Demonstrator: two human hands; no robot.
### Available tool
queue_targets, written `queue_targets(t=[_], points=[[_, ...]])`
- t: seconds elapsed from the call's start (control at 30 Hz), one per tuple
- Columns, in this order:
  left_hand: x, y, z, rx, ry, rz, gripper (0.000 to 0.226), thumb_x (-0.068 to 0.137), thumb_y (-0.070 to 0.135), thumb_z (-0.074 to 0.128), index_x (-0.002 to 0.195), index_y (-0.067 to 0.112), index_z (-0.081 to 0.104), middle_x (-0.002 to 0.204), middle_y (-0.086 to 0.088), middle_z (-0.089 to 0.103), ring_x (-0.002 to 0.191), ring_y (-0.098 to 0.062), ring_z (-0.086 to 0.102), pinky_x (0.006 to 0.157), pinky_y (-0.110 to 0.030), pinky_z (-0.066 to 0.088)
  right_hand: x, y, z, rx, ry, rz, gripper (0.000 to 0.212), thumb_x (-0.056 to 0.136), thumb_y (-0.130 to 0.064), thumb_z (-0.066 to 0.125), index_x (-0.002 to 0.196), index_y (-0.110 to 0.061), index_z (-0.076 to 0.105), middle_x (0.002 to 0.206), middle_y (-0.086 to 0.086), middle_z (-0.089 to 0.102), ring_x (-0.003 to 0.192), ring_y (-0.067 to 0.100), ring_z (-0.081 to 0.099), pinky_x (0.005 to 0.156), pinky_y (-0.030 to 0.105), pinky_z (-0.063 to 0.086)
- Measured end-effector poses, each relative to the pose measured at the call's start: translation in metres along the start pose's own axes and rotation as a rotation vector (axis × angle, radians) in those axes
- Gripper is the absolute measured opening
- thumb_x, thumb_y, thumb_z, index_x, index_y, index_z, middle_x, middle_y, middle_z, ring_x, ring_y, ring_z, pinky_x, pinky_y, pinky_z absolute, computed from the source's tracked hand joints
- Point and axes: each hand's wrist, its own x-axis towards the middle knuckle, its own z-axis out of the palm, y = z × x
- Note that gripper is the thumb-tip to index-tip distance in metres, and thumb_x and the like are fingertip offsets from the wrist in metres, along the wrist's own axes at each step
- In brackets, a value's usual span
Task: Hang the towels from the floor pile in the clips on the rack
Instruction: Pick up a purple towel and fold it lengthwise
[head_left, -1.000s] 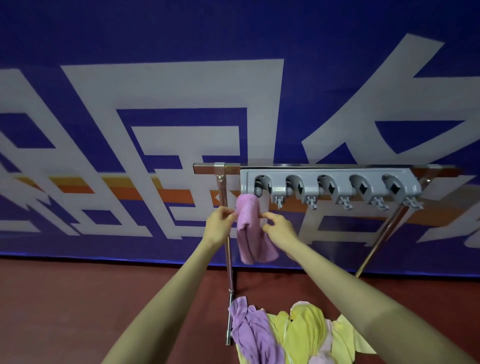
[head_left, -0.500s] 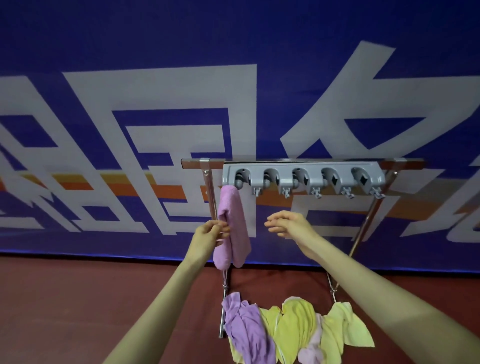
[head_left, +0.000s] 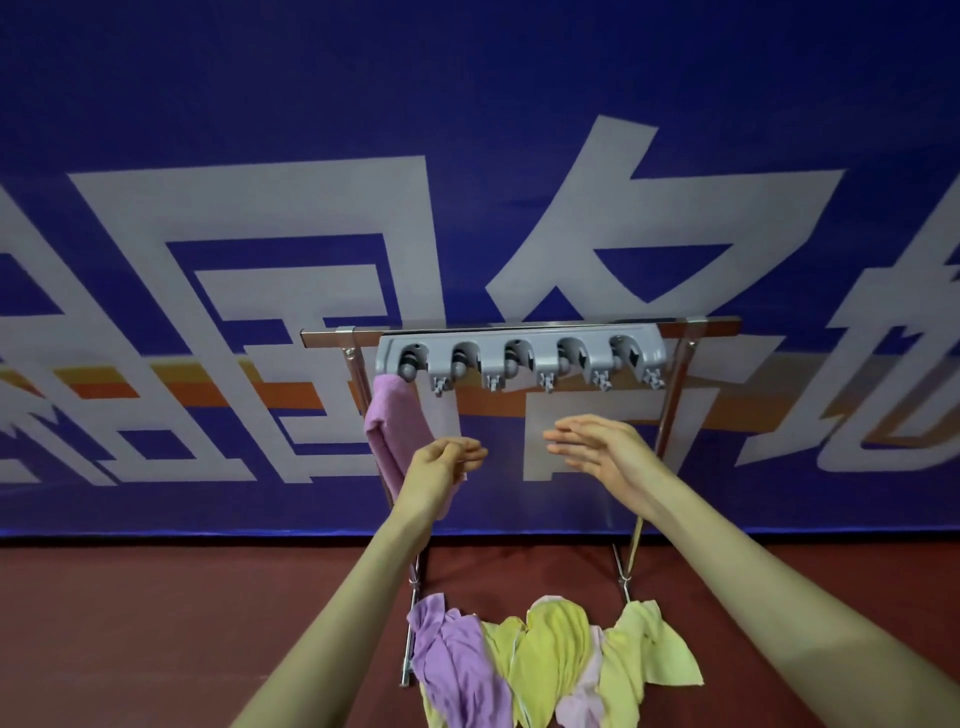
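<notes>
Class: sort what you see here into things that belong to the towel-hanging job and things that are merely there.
Job: hung pink towel; grey clip strip; rack; floor pile; left hand; right hand.
Merely there: blue banner; red floor.

two bare forearms, no sleeves anywhere in sight | left hand (head_left: 439, 465) – no rings, no watch, no glove | right hand (head_left: 602, 452) – same deal, bare wrist, short plain nails as far as I can tell

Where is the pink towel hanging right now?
In the head view, the pink towel hangs from the leftmost clip of the grey clip bar, left of centre, just above the left hand.
</notes>
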Motion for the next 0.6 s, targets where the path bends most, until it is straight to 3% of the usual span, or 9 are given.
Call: queue_targets(t=[0.1,0.3,0.47,0.6], points=[[0.002,-0.009,0.011,-0.007,-0.027,-0.024,0.026,0.1,0.008,0.037,0.102,0.003,0.062,0.1,-0.013,0.068,0.067,0.002,0.067,0.061,-0.009,0.045,-0.003,0.011,-0.011,0.017,0.0,0.004,0.018,0.094,-0.015,0.052,0.099,-0.008,0.067,0.104,0.009,0.074,0.102,0.024,0.068,0.094,0.035,0.047],[0.018,-0.058,0.022,-0.03,-0.071,-0.104,0.03,0.101,0.013,0.036,0.11,0.0,0.061,0.105,-0.011,0.068,0.076,-0.004,0.068,0.074,-0.018,0.047,0.008,0.068,-0.03,0.041,0.047,0.056,0.018,0.094,-0.014,0.051,0.101,-0.006,0.065,0.109,0.015,0.072,0.103,0.026,0.068,0.094,0.036,0.046],[0.04,-0.147,0.028,-0.034,-0.083,-0.131,0.03,0.101,0.011,0.035,0.112,-0.001,0.06,0.109,-0.016,0.067,0.089,-0.016,0.065,0.081,-0.022,0.047,0.03,0.151,-0.041,-0.001,0.042,0.073,0.02,0.093,-0.015,0.053,0.104,-0.007,0.067,0.105,0.009,0.074,0.102,0.023,0.069,0.094,0.034,0.047],[0.063,-0.237,0.029,-0.059,-0.062,-0.17,0.025,0.099,0.006,0.038,0.105,-0.003,0.061,0.108,-0.024,0.066,0.077,-0.011,0.069,0.077,-0.018,0.051,0.055,0.242,-0.043,-0.013,0.054,0.116,0.018,0.092,-0.018,0.055,0.102,-0.009,0.067,0.102,0.008,0.075,0.101,0.022,0.069,0.09,0.031,0.047]])
